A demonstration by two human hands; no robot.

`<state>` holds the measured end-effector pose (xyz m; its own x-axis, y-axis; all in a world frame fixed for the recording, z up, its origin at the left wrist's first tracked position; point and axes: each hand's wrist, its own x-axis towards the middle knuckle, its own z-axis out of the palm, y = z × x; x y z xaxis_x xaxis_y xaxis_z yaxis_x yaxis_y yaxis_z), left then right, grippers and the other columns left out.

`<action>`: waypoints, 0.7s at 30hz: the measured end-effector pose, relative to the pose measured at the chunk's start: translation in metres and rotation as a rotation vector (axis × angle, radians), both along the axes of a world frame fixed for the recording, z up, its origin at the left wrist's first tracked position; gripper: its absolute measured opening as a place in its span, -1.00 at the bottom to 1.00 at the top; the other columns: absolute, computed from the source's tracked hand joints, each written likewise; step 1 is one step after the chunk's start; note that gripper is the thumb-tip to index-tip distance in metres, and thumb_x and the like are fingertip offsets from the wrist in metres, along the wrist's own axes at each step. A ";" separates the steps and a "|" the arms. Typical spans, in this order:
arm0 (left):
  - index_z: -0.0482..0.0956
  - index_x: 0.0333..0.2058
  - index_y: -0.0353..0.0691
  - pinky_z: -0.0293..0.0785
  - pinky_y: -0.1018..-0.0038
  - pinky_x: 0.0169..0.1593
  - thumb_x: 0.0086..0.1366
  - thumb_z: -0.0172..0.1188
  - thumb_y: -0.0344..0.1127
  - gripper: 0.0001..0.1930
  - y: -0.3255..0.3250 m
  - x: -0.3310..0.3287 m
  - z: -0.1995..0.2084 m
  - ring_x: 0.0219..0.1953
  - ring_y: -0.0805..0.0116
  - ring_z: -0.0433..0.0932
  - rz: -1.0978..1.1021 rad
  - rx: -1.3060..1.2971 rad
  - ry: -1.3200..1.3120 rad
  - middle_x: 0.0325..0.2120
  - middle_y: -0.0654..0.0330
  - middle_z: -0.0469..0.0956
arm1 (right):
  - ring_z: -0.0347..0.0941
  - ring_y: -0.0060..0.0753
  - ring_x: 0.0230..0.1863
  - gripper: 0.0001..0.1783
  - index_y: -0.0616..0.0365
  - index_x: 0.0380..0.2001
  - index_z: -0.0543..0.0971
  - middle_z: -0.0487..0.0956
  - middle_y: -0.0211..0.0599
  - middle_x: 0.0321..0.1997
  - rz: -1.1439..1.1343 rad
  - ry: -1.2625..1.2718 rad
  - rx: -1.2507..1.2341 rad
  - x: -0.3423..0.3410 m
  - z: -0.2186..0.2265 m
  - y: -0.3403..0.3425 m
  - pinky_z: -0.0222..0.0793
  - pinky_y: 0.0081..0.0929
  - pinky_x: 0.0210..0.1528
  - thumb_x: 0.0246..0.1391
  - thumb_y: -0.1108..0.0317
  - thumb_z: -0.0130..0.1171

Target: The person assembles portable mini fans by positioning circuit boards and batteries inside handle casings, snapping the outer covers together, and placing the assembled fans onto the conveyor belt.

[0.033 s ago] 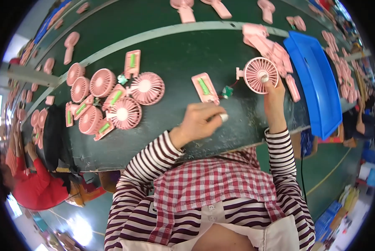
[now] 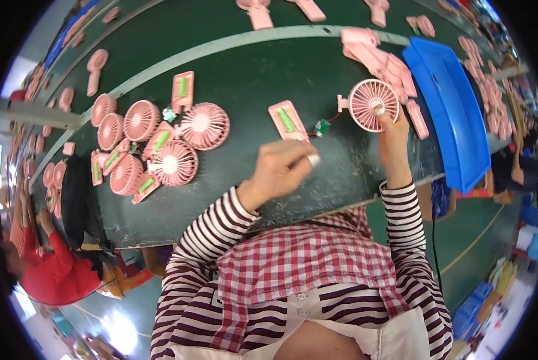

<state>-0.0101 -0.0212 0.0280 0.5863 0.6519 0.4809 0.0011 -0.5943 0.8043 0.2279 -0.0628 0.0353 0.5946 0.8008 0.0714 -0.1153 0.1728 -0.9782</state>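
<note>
My right hand (image 2: 393,138) grips a round pink fan head (image 2: 372,107) by its lower right rim, the thumb over its slotted grille. A thin red wire runs from the fan head's stub to a small green circuit board (image 2: 322,127) on the table. Beside that board lies a pink handle shell (image 2: 279,122) with a green battery (image 2: 287,120) inside. My left hand (image 2: 278,171) is just below the shell's near end, its fingers curled and slightly blurred. A white cover shows on one fingertip. Whatever those fingers hold, if anything, is hidden.
Several wired fan heads (image 2: 203,126) and handle shells cluster to the left. Pink handle parts (image 2: 386,66) pile up at the far right, beside a blue tray (image 2: 458,120). A pale rail (image 2: 233,46) crosses behind. At far left sits a person in red (image 2: 62,273).
The table and its parts sit slightly further left in the picture. My left hand has shifted a little left with them. The right hand still holds the fan head, almost unmoved.
</note>
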 end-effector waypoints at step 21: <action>0.43 -0.26 -0.38 0.50 0.33 -0.44 0.10 0.16 -0.31 -0.71 0.025 0.003 0.016 -0.45 0.15 0.56 0.020 -0.563 0.621 -0.36 -0.03 0.52 | 0.42 -0.55 -0.13 -0.49 0.36 -0.04 0.37 0.49 -0.30 -0.13 0.222 0.132 0.201 -0.018 0.042 0.003 0.31 -0.56 -0.04 -0.09 0.43 0.24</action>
